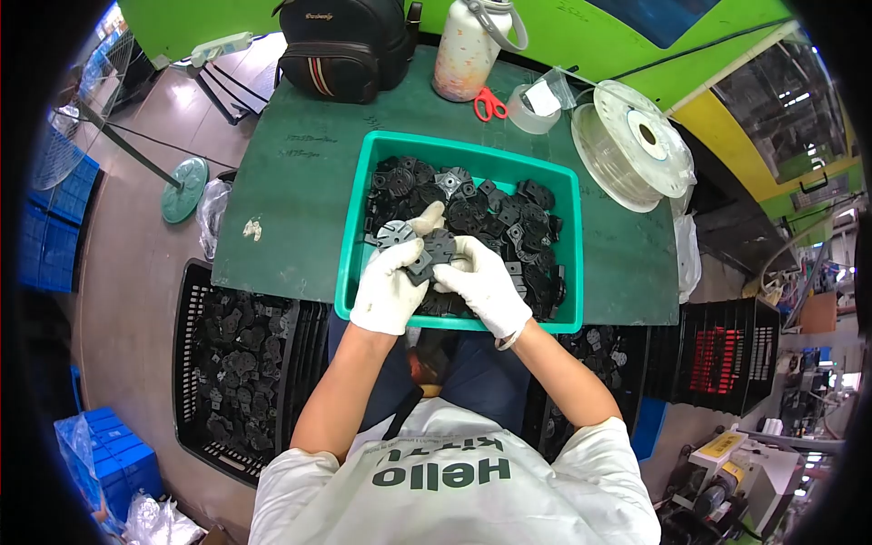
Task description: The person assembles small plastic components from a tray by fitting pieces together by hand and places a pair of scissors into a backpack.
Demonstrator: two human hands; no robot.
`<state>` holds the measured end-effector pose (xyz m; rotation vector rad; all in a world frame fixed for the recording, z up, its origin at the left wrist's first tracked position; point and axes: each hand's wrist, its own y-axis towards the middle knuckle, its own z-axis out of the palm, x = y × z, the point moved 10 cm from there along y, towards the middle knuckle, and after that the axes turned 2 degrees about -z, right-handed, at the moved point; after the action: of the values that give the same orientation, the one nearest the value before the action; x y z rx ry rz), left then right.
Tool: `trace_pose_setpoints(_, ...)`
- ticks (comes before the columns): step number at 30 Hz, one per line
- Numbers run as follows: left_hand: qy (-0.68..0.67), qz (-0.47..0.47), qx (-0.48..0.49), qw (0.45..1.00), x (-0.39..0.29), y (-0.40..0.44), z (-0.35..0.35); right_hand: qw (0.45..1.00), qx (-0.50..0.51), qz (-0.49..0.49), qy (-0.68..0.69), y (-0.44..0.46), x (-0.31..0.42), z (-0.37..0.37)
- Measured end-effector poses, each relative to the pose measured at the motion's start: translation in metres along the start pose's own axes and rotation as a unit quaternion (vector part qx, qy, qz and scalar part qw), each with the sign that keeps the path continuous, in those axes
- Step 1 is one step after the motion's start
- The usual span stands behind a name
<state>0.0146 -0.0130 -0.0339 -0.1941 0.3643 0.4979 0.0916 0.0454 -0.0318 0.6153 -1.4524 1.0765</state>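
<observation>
Both my hands wear white gloves and meet over the front part of a green plastic bin (459, 146). My left hand (391, 289) is closed around a dark plastic part (420, 263) with a round, slotted face. From the other side, my right hand (486, 282) pinches a black plastic part (441, 245) that touches or overlaps the first; whether they are joined I cannot tell. A lighter grey slotted disc (396, 234) shows by my left fingers. Many similar black parts (513, 218) fill the bin beneath and behind my hands.
The bin stands on a dark green table (282, 200). Behind it are a black backpack (331, 45), a bottle (465, 54), red scissors (490, 104), clear tape (536, 107) and a large spool (636, 145). A black crate (238, 363) of parts sits lower left, another crate (727, 354) right.
</observation>
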Motion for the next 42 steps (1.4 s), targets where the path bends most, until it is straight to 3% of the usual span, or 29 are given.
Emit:
trace_pose_setpoints(6,-0.077,-0.008,0.006,0.997,-0.004,0.001,0.004,0.994,-0.076,-0.044,0.065,-0.050,0.044,-0.043)
trace_pose_setpoints(8,-0.104,0.012,-0.020,0.994,-0.009,-0.001,-0.003,0.999,0.046,-0.020,0.007,-0.094,0.037,-0.071)
trace_pose_setpoints(10,-0.094,0.006,-0.009,0.995,-0.016,-0.010,0.012,0.987,0.110,0.085,-0.078,-0.145,-0.001,-0.102)
trace_pose_setpoints(12,-0.053,0.000,-0.045,0.998,-0.028,-0.026,0.018,0.988,0.028,0.123,-0.085,-0.184,-0.047,-0.133)
trace_pose_setpoints(13,-0.009,0.010,0.031,0.999,-0.037,-0.034,0.022,0.977,-0.002,0.161,-0.137,-0.203,-0.082,-0.157)
trace_pose_setpoints(16,0.020,0.013,0.117,0.993,-0.063,-0.067,0.024,0.921,-0.151,0.246,-0.260,-0.261,-0.171,-0.220)
trace_pose_setpoints(18,0.055,0.012,0.055,0.997,-0.083,-0.087,-0.004,0.774,-0.146,0.298,-0.539,-0.293,-0.208,-0.254)
trace_pose_setpoints(19,0.104,0.033,0.001,0.994,-0.095,-0.098,-0.026,0.744,-0.149,0.314,-0.571,-0.301,-0.221,-0.261)
trace_pose_setpoints(22,0.253,0.054,-0.122,0.958,-0.130,-0.139,-0.094,0.730,-0.094,0.267,-0.623,-0.275,-0.185,-0.236)
trace_pose_setpoints(23,0.280,0.040,-0.169,0.944,-0.140,-0.153,-0.111,0.770,-0.053,0.290,-0.566,-0.260,-0.174,-0.226)
trace_pose_setpoints(25,0.404,0.022,-0.242,0.882,-0.159,-0.181,-0.152,0.882,-0.011,0.169,-0.440,-0.217,-0.100,-0.178)
trace_pose_setpoints(26,0.461,0.000,-0.293,0.838,-0.171,-0.200,-0.189,0.939,-0.030,0.153,-0.305,-0.203,-0.074,-0.163)
trace_pose_setpoints(28,0.470,-0.028,-0.398,0.787,-0.186,-0.238,-0.240,0.971,-0.020,0.075,-0.224,-0.170,-0.012,-0.130)
trace_pose_setpoints(29,0.489,-0.036,-0.437,0.754,-0.191,-0.252,-0.255,0.964,-0.010,0.062,-0.260,-0.154,0.012,-0.117)
trace_pose_setpoints(31,0.594,-0.048,-0.462,0.657,-0.207,-0.279,-0.299,0.932,-0.009,-0.105,-0.346,-0.118,0.048,-0.093)
trace_pose_setpoints(33,0.734,0.006,-0.424,0.530,-0.216,-0.292,-0.322,0.815,-0.019,-0.286,-0.504,-0.091,0.073,-0.058)
trace_pose_setpoints(34,0.730,-0.077,-0.453,0.506,-0.208,-0.290,-0.313,0.791,0.016,-0.269,-0.549,-0.071,0.068,-0.044)
trace_pose_setpoints(36,0.812,-0.059,-0.436,0.382,-0.203,-0.278,-0.281,0.755,0.114,-0.330,-0.555,-0.050,0.058,-0.012)
trace_pose_setpoints(37,0.835,-0.019,-0.423,0.351,-0.203,-0.271,-0.272,0.744,0.147,-0.357,-0.546,-0.043,0.053,0.000)
trace_pose_setpoints(42,0.834,0.149,-0.377,0.374,-0.181,-0.227,-0.209,0.688,0.170,-0.365,-0.603,-0.015,0.039,0.023)
